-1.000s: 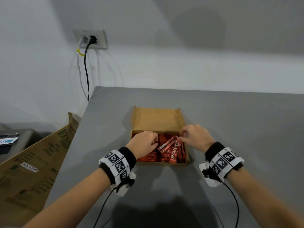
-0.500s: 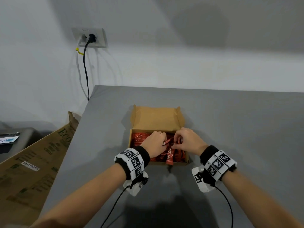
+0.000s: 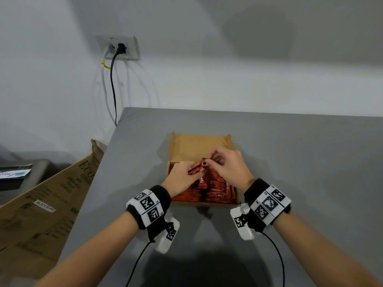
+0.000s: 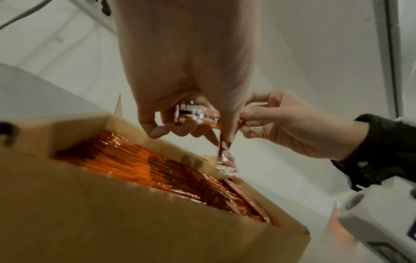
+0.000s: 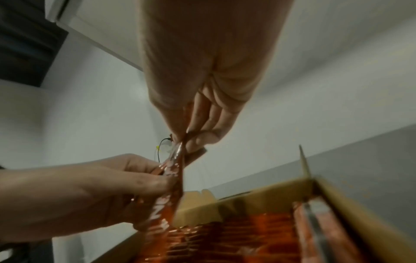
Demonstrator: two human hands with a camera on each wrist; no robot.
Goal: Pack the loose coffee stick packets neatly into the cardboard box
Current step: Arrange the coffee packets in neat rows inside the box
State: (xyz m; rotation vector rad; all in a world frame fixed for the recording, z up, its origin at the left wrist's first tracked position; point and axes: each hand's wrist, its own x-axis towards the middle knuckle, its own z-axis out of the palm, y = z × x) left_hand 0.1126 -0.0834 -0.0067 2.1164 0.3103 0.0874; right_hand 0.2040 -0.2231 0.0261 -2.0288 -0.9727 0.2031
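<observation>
An open cardboard box [image 3: 199, 145] stands on the grey table, its near half full of red coffee stick packets [image 3: 217, 192] lying in rows [image 4: 139, 165] [image 5: 258, 236]. Both hands hover over the box. My left hand [image 3: 183, 179] [image 4: 180, 106] grips a few packets [image 4: 195, 113] in curled fingers. My right hand [image 3: 228, 165] [image 5: 191, 124] pinches the top end of one red packet [image 3: 203, 178] [image 5: 173, 170], which hangs down toward the box. The left hand [image 5: 126, 179] also touches that packet at its middle.
The box lid flap [image 3: 196, 141] stands open at the far side. A big flattened cardboard sheet [image 3: 41, 204] leans off the table's left edge. Cables run from a wall socket [image 3: 118, 47] down behind the table. Wrist-camera cables trail toward me.
Both hands have risen out of the box and met above it. A red packet has been lifted from the pile and now hangs upright from the right hand's pinch.
</observation>
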